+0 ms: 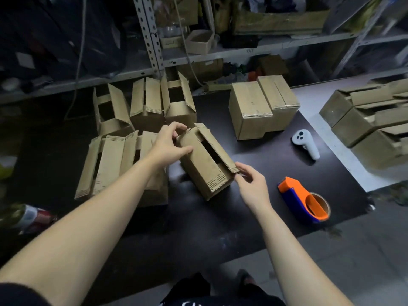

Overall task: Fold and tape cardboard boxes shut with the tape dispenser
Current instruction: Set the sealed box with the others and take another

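Observation:
A small cardboard box [205, 166] stands tilted on the dark table [254, 217], its top flaps partly folded with a dark gap between them. My left hand [169, 144] grips the box's far corner, fingers curled over the flap edge. My right hand [250, 184] pinches the near corner of the right flap. The tape dispenser [303, 200], orange and blue with a brown roll, lies on the table to the right of my right hand, untouched.
Several open boxes [141, 107] stand to the left and behind. Two closed boxes [262, 107] sit at the back right, with a white controller [305, 146] beside them. More boxes [371, 122] pile up at the far right. Metal shelving [220, 51] lines the back.

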The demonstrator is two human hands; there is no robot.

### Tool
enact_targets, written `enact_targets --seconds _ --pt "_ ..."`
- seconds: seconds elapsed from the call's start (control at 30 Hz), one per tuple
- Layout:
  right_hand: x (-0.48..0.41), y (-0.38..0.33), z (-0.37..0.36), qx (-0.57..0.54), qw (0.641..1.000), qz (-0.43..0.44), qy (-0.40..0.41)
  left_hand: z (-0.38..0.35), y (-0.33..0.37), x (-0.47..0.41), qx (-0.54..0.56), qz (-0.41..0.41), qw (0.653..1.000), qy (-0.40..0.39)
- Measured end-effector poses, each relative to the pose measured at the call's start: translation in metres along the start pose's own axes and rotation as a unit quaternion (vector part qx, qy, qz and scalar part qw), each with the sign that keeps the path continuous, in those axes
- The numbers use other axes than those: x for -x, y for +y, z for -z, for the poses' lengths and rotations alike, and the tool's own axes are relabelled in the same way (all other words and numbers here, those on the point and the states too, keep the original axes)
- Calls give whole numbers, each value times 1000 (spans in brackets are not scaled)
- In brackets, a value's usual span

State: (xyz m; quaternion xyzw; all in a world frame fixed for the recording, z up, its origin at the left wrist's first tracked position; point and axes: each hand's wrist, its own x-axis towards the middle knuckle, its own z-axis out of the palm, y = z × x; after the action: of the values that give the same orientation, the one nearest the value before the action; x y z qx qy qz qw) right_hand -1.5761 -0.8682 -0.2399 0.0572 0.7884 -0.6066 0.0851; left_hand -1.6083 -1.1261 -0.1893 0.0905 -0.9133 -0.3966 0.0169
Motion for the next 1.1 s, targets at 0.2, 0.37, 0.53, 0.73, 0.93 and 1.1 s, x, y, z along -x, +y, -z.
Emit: enact_targets --seconds 0.2,0.37,0.53,0.73,0.93,1.1 --pt "15 8 49 -95 995 -12 -25 -35 26 38 10 18 999 48" --pt "22 20 92 -104 993 -4 -52 -74 57 78 60 62 993 78" --pt "18 27 126 -88 992 43 -84 -111 77 116 91 102 986 97" --pt "22 36 147 5 988 92 -127 -147 77 158 75 118 984 112" --pt "25 39 151 106 979 92 -146 -155 74 184 58 139 984 94" --pt "26 36 151 136 975 75 -157 -153 70 178 48 147 986 61"
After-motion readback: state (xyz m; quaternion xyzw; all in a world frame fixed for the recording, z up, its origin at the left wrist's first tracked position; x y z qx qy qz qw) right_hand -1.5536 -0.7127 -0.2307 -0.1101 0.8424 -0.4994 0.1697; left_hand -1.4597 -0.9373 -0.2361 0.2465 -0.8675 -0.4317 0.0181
